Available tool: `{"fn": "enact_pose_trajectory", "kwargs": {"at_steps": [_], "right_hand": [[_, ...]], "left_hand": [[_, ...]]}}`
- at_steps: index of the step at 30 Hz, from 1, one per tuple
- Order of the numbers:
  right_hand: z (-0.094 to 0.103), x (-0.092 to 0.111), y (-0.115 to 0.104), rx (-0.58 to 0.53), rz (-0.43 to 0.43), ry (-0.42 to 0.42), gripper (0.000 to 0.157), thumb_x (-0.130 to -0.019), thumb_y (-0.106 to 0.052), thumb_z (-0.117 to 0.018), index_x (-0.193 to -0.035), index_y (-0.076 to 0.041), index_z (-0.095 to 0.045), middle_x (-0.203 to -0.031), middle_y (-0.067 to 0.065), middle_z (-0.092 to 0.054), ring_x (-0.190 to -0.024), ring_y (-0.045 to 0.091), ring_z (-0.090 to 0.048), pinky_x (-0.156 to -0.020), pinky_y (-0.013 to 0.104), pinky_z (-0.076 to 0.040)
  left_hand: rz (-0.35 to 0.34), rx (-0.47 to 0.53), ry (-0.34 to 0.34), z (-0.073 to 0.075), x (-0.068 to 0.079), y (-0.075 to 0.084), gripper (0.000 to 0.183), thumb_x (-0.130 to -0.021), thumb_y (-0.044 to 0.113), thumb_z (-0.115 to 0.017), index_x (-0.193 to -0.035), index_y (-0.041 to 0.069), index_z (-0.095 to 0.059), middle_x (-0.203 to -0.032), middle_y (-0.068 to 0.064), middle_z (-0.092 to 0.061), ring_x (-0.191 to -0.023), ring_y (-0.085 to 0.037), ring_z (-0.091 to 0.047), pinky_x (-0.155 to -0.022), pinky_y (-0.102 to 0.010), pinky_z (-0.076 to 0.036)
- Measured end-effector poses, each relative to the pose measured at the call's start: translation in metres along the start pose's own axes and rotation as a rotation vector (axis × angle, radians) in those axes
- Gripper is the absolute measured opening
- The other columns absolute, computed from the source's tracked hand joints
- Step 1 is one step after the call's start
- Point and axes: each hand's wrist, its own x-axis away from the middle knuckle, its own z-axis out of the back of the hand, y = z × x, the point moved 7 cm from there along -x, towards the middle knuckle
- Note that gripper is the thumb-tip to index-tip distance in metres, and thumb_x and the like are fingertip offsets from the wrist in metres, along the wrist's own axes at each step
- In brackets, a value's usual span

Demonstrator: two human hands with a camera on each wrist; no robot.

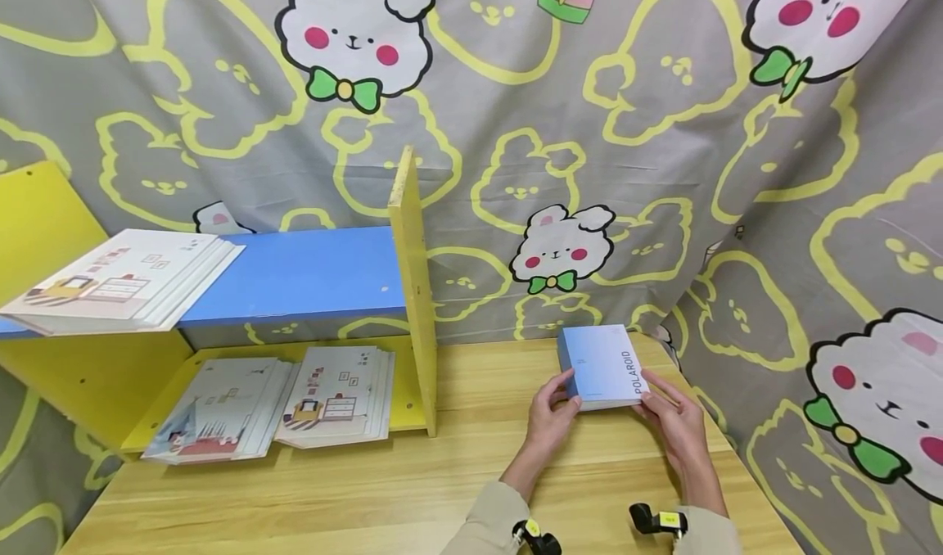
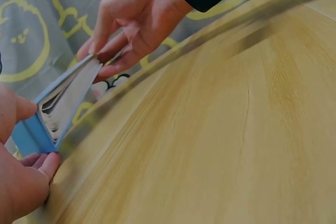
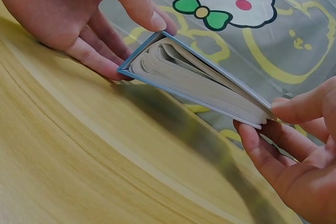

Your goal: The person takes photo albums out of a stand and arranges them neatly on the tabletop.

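Note:
A blue-and-white photo album [image 1: 600, 363] marked POLAROID is held by both hands over the right back part of the wooden table. My left hand [image 1: 551, 416] grips its spine side, thumb on the cover and fingers beneath. On the opposite side my right hand [image 1: 674, 416] pinches the cover edges between thumb and fingers. Seen from the right wrist, the album [image 3: 199, 80] is closed, with its page edges facing the camera and its underside apart from the table. The left wrist view shows the blue spine [image 2: 31, 135] near the left fingers.
To the left stands a yellow-and-blue shelf [image 1: 295, 272]. One illustrated album stack [image 1: 125, 281] lies on its blue board; two more, a left one [image 1: 221, 408] and a right one [image 1: 339, 395], lie on the lower board. A patterned curtain [image 1: 486, 72] hangs behind the table [image 1: 331, 489].

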Motion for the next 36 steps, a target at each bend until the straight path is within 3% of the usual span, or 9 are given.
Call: {"fn": "enact_pose_trajectory", "kwargs": {"at_steps": [4,17,27,36], "right_hand": [[0.001,0.000,0.000,0.006,-0.017,0.018,0.055,-0.102,-0.003,-0.061,-0.152,0.005,-0.041,-0.106,-0.018,-0.071,-0.098,0.004,-0.071,-0.091,0.024,-0.057],[0.004,-0.001,0.008,-0.005,-0.085,0.043,0.052,-0.106,-0.007,-0.056,-0.155,0.000,-0.040,-0.112,-0.015,-0.064,-0.098,0.004,-0.068,-0.096,0.024,-0.055],[0.005,-0.002,0.010,0.014,-0.121,0.072,0.049,-0.107,-0.009,-0.054,-0.154,-0.001,-0.043,-0.127,-0.001,-0.054,-0.099,0.004,-0.067,-0.097,0.024,-0.054],[0.005,-0.002,0.010,0.006,-0.120,0.071,0.050,-0.107,-0.009,-0.054,-0.154,0.000,-0.043,-0.115,-0.011,-0.061,-0.097,0.005,-0.067,-0.094,0.024,-0.055]], "left_hand": [[-0.017,-0.024,0.000,0.000,0.000,0.002,0.044,-0.094,0.002,-0.069,-0.137,0.011,-0.066,-0.136,-0.014,-0.059,-0.115,-0.028,-0.062,-0.088,-0.020,-0.055],[0.024,-0.078,0.020,-0.003,0.002,0.004,0.042,-0.094,0.006,-0.070,-0.135,0.012,-0.067,-0.136,-0.015,-0.058,-0.119,-0.031,-0.059,-0.092,-0.026,-0.056],[0.038,-0.063,0.036,-0.003,0.002,0.001,0.038,-0.094,0.006,-0.071,-0.132,0.010,-0.069,-0.132,-0.016,-0.058,-0.119,-0.032,-0.059,-0.092,-0.028,-0.057],[0.031,-0.069,0.048,-0.004,0.002,0.002,0.039,-0.092,0.001,-0.070,-0.131,0.007,-0.069,-0.131,-0.017,-0.059,-0.119,-0.032,-0.060,-0.094,-0.028,-0.057]]}}
